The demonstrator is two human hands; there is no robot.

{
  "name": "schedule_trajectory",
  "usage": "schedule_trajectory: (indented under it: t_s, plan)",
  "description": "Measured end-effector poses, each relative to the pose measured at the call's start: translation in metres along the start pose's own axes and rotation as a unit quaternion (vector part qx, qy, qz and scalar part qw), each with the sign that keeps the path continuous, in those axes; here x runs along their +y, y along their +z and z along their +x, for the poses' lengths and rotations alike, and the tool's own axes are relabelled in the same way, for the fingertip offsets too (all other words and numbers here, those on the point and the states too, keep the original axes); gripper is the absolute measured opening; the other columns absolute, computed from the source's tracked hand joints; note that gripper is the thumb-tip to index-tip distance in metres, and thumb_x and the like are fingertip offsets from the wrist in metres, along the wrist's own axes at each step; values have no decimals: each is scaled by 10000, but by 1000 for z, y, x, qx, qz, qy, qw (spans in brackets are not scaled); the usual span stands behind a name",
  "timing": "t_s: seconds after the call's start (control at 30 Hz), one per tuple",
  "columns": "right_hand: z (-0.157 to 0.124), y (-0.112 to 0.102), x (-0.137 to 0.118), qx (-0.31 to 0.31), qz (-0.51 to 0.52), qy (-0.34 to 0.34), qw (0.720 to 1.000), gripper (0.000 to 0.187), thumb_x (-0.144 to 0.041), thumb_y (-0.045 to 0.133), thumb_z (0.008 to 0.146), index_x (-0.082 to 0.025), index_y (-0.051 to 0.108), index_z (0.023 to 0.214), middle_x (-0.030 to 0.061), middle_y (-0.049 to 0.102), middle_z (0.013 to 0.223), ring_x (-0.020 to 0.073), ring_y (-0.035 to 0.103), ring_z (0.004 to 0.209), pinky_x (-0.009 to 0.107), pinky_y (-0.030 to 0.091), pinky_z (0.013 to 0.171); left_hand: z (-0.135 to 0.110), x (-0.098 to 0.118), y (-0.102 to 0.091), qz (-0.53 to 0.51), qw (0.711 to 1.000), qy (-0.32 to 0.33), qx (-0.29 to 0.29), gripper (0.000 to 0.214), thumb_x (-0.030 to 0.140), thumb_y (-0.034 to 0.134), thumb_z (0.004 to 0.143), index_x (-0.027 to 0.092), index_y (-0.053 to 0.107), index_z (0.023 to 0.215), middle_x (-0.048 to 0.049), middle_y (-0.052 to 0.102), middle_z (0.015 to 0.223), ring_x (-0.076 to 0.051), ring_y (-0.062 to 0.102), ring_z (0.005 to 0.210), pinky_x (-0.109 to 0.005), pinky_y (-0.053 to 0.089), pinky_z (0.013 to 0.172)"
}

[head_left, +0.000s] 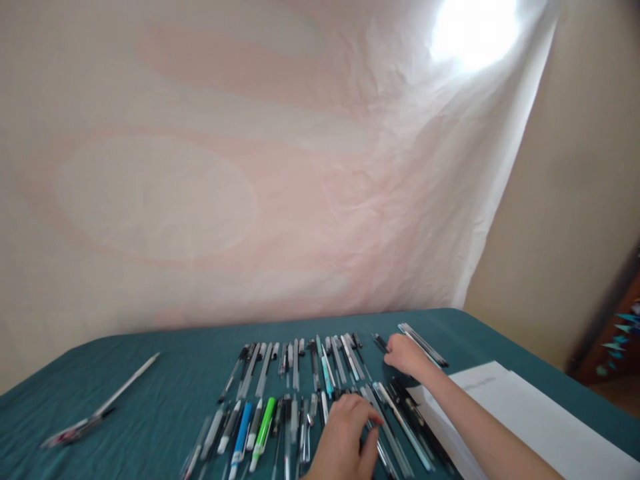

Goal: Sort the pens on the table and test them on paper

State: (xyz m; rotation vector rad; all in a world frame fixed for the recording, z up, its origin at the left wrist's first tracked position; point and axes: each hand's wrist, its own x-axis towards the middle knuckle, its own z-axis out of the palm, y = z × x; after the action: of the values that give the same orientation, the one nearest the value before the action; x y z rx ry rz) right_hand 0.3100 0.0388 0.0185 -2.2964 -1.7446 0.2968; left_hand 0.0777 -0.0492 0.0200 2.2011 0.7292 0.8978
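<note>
My right hand [407,357] reaches to the back right of the table, its fingers closed on a dark pen [379,342]. Nearer to me, my left hand [345,437] hovers over the front row of pens, with thumb and fingers curved and apart. It hides part of that row. A blue marker [241,433] and a green marker [263,430] stand out among the grey, black and clear pens to its left. Behind lies a second row, with a light blue pen [327,377] in it. Black pens [417,420] lie between my left hand and my right forearm.
White paper sheets [530,413] lie on the right under my right forearm. Several pens [424,345] rest beyond my right hand. At the far left is a long, thin whitish item [127,385] with a blurred reddish end. A pale cloth [225,167] hangs behind the green-covered table [165,393].
</note>
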Motion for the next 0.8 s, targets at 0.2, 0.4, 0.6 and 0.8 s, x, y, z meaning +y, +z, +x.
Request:
schedule_trajectory:
  t_s: [0.2,0.4,0.6,0.8]
  plan:
    - [-38,-21,-31,-21,153,-125,980,121,-112,509,649,-135,585,740,-3,585,632,112,529,594,190,373,518,17,-6,-9,-233,955,-170,75,241,318,457,796,160,549,952,-62,594,884,-165,551,801,-271,412,720]
    - [-85,-28,-66,-118,327,-225,910,95,-112,495,645,-149,514,730,-55,479,585,53,410,494,148,307,448,27,-8,-25,-316,915,-215,129,316,398,520,752,135,556,923,-40,591,812,-149,548,722,-245,401,635]
    - [-96,-34,-76,-143,379,-234,884,90,-99,514,637,-148,485,707,-65,429,575,41,350,475,147,257,422,26,-3,-31,-318,919,-186,138,265,415,528,748,150,533,766,1,549,690,-132,513,686,-232,384,630]
    - [-100,-38,-76,-156,388,-233,878,91,-119,501,674,-152,493,759,-70,427,566,47,352,455,152,272,409,29,2,-40,-322,921,-166,143,260,421,489,771,162,505,769,-10,567,707,-136,518,692,-255,390,669]
